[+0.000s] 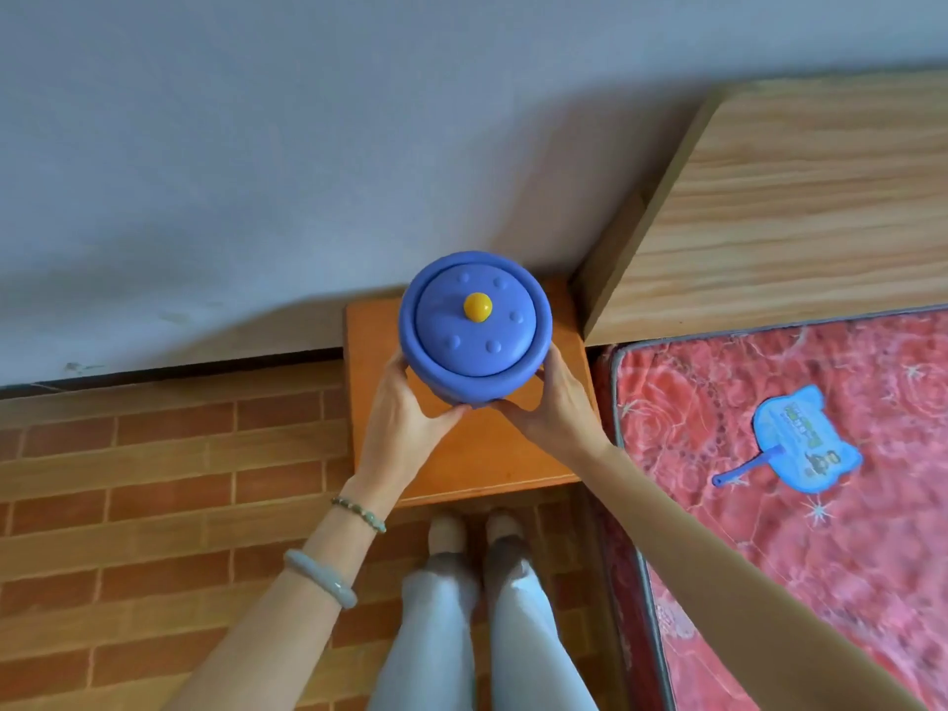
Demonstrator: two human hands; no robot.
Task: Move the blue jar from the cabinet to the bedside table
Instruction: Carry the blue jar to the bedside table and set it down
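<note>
A blue fan [790,443] lies on the red mattress [821,556] below a wooden headboard [800,197].

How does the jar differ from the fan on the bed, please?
The jar is round and bulky with a yellow knob; the fan is flat with a thin handle. The jar is held between the left hand and right hand over the bedside table; the fan lies untouched. Both are blue.

The only printing in view stands on the blue hand fan [800,439] lying on the red mattress [769,556]; it carries green lettering and small dark marks, but these are too blurred and small to read; nothing else bears any text, label, number or sign.
</note>
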